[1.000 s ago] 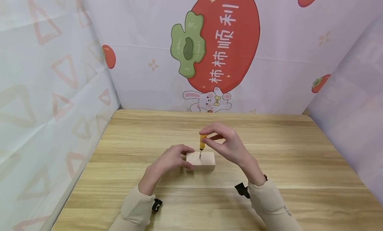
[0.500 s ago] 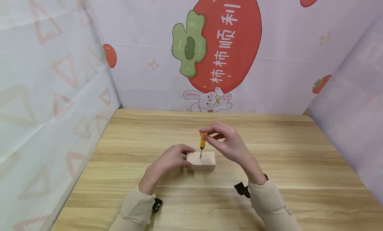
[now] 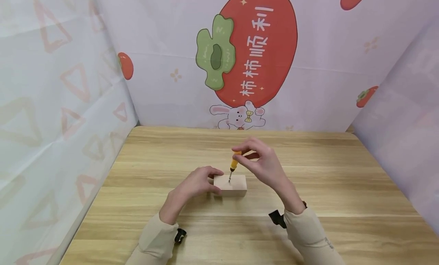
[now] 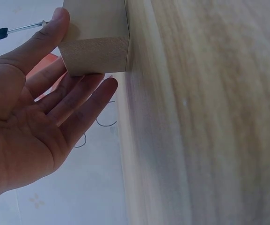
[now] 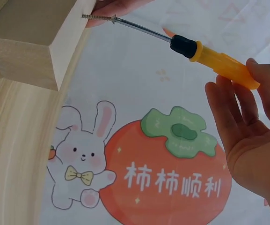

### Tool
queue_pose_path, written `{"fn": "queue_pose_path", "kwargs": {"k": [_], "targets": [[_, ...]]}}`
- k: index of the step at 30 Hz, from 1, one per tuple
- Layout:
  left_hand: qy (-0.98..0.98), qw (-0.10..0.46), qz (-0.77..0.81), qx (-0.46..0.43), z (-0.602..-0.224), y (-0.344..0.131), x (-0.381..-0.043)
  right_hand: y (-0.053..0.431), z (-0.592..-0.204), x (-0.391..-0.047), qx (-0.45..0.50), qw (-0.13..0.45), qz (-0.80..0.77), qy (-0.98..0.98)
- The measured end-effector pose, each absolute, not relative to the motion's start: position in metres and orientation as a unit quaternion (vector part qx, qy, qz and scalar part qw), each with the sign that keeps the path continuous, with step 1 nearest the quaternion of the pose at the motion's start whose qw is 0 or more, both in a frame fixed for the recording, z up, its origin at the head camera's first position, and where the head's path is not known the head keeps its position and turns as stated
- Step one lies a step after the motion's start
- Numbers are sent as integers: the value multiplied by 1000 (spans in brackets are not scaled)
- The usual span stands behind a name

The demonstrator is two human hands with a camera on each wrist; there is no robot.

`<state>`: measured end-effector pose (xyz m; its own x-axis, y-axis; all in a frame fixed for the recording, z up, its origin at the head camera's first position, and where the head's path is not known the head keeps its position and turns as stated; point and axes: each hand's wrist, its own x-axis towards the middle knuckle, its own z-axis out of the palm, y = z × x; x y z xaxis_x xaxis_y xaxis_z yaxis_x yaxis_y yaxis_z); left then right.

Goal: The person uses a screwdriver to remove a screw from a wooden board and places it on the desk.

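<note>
A pale wooden block lies on the table, its left end gripped between the thumb and fingers of my left hand. A screw stands in the block's top face, with much of its thread showing above the wood. My right hand pinches the butt of a yellow-handled screwdriver between thumb and fingertips. The screwdriver's metal shaft runs down to the screw head, its tip right at it. In the head view the screwdriver leans with its handle to the right.
The wood-grain table spreads out around the block. A white cloth backdrop with persimmon and rabbit prints hangs at the far edge, and more cloth walls stand at left and right. Black straps and mounts sit at both wrists.
My right hand and the screwdriver's handle have shifted slightly right, so the screwdriver leans more. The left hand and the block stay in place.
</note>
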<state>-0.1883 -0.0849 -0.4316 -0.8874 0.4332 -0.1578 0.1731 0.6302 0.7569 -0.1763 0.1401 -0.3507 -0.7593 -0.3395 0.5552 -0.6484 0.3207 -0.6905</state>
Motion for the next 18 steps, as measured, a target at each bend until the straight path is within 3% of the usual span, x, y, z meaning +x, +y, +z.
{"fn": "queue_pose_path", "kwargs": {"k": [12,18], "targets": [[887,163,397,173,-429,-85,-187,142,-351,-173,357,133,482,-789],[888,160,392,179,-430,-86,-186,139,-353,-172,340,152,501,-781]]}}
